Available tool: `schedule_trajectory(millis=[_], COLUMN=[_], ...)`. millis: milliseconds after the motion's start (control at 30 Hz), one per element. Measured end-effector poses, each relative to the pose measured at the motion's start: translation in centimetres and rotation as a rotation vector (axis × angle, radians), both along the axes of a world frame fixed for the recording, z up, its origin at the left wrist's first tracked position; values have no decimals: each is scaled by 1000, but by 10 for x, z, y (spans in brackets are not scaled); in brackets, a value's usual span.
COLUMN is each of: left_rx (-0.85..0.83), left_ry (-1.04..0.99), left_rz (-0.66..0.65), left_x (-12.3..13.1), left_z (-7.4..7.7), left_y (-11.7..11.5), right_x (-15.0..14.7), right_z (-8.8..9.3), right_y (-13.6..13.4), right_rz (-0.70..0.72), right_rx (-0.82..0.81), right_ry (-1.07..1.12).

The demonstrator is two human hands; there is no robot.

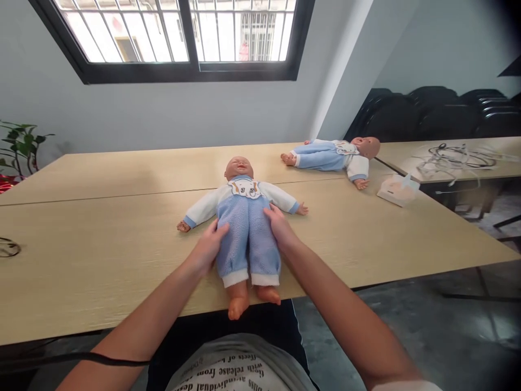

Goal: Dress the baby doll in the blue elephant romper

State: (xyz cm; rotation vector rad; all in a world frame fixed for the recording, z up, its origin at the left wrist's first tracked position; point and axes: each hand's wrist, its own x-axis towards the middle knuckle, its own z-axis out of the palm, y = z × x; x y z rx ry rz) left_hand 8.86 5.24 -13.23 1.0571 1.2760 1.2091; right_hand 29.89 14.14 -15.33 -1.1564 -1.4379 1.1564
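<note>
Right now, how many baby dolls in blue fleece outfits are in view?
2. The near doll lies face up at the light wooden table's edge, left hand and right hand on its trousers; the far doll lies back right. None seems hidden.

two baby dolls from where i stand: one near doll (247, 228) and one far doll (334, 155), each in the same blue and white suit. two bare hands, the left hand (209, 247) and the right hand (279, 222), both one person's. three pale wooden tops: the near tabletop (101, 260), the far tabletop (142, 168) and a third tabletop (407, 152) off right. one window (183, 38) with two barred panes. one potted plant (20, 144). one tissue pack (396, 190). one tangle of cables (456, 157). black chairs (439, 111), too bunched to count.
</note>
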Motion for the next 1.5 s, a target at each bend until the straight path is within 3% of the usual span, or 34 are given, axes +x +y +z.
schedule_trajectory(millis=[67,133,200,333,400,533,733,933,1133,1267,1400,1500], left_rx=[-54,-39,89,401,373,198,146,165,189,175,185,307], left_ry=[-71,-12,256,967,1145,1238,1249,1266,1238,1196,1190,1197], left_rz=[-102,-68,33,170,141,-6,-31,-4,102,93,78,85], left_x=[-1,-13,-31,-75,-94,-117,-128,-124,-110,-123,-138,-126], left_z=[0,2,4,7,3,-9,-13,-6,10,13,13,17], left_y=[-11,-17,-14,7,17,28,31,30,47,56,59,62], right_x=[7,23,41,72,81,88,99,110,97,103,110,87], right_z=[1,7,16,37,39,31,26,31,44,39,34,39], right_y=[-8,-12,-6,20,27,28,26,23,62,87,93,89], right_rz=[96,111,12,-166,-154,-165,-154,-178,-148,-89,-118,-147], right_rx=[-48,0,170,543,604,595,562,539,530,458,399,429], right_ry=[2,-72,-296,-996,-1234,-1441,-1470,-1418,-1192,-1124,-1052,-964])
